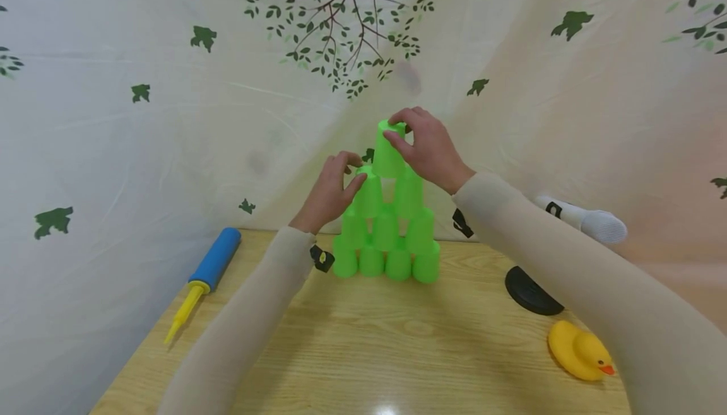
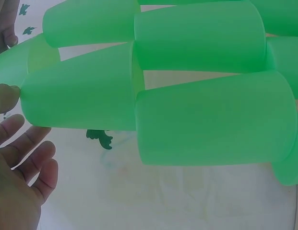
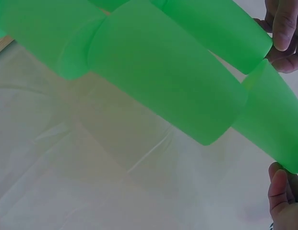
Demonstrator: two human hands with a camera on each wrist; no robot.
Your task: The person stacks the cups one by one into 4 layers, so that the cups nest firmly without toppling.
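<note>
— Table (image 1: 363, 352) first, since we go from biggest down: pale wood, backed by a white cloth (image 1: 113, 150) printed with green leaves and branches. What do we see standing on it?

— We see a pyramid of green cups (image 1: 386, 232) near the far edge, upside down: four at the bottom, three above, then two, then one.

— And our hands?

— Our right hand (image 1: 428, 150) grips the top cup (image 1: 389, 150), its fingers (image 1: 397, 147) curled round the cup's upper end. Our left hand (image 1: 332, 191) lies against the left cup of the second row from the top (image 1: 369, 194), its fingers straight and touching the side.

— Smaller things?

— We find a blue and yellow pump (image 1: 204, 279) left of the pyramid, a black disc (image 1: 531, 292) to the right, and a yellow rubber duck (image 1: 579, 352) nearer us.
</note>
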